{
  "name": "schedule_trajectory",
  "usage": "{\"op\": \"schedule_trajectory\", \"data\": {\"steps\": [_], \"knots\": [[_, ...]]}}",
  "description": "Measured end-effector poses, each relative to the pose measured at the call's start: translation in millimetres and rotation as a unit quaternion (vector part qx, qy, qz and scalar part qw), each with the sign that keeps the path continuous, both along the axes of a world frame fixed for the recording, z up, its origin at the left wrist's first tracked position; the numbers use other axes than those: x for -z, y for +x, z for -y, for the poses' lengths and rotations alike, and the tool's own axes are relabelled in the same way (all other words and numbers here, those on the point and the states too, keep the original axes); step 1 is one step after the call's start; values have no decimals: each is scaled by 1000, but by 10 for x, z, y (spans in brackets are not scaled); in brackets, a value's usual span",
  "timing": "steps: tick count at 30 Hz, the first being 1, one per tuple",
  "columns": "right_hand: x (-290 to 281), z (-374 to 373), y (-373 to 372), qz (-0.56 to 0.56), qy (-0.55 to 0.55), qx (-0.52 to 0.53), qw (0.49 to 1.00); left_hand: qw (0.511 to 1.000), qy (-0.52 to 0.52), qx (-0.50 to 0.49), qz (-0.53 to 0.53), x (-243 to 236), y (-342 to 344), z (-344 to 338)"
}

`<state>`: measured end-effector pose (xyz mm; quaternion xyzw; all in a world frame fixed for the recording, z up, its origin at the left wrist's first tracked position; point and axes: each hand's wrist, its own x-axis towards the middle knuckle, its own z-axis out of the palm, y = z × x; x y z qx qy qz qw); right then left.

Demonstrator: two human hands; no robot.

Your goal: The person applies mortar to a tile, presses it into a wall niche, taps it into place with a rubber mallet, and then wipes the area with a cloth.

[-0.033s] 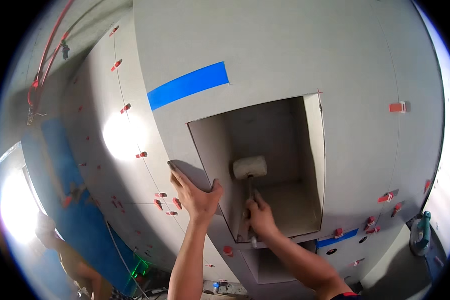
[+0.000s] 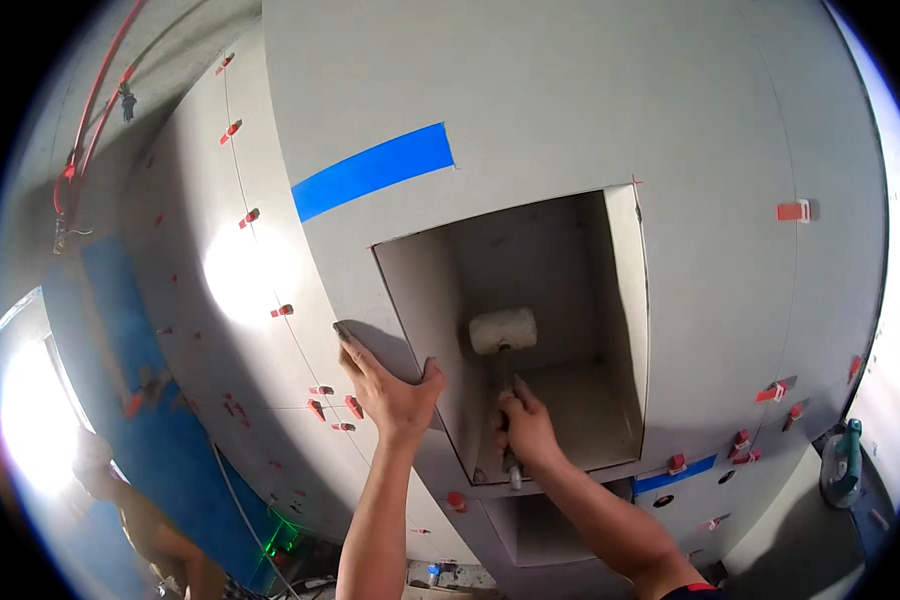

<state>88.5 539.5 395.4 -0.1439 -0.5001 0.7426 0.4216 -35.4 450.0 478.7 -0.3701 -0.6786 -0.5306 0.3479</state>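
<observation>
My right hand [image 2: 528, 430] is closed round the handle of a white-headed rubber mallet [image 2: 503, 331]. The mallet is upright in front of a rectangular niche [image 2: 625, 290] in the grey tiled wall, its head by the niche's left inner side. I cannot tell whether the head touches that side. Left of the opening, my left hand [image 2: 395, 395] rests against the tile face [image 2: 370, 290], thumb near the niche's edge and fingers stretched toward the wall's outer corner. Nothing shows in its grasp.
Red tile-levelling clips [image 2: 794, 211] dot the joints. Blue tape [image 2: 375, 170] crosses the tile above the niche; a second opening [image 2: 545, 530] lies below. A teal-handled suction-cup-like tool [image 2: 846, 465] stands at right. Another person [image 2: 150, 520] is at lower left. Red cables [image 2: 95, 115] hang upper left.
My right hand and the mallet have shifted slightly to the right. My left hand stays in place on the tile.
</observation>
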Motion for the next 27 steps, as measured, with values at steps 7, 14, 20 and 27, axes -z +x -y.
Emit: {"op": "schedule_trajectory", "data": {"steps": [7,14,20,27], "knots": [[-109,-136,-41,-26,-88,-17,996,1000,-10,0,23,-33,62,24],[-220,-191,-125,-31,-126,-14,991,999,-18,-17,25,-39,75,19],[-315,-252,-175,-17,-97,4,995,1000,-14,-6,20,-45,60,0],[-319,-301,-269,-15,-68,9,998,1000,-19,-13,19,5,16,13]]}}
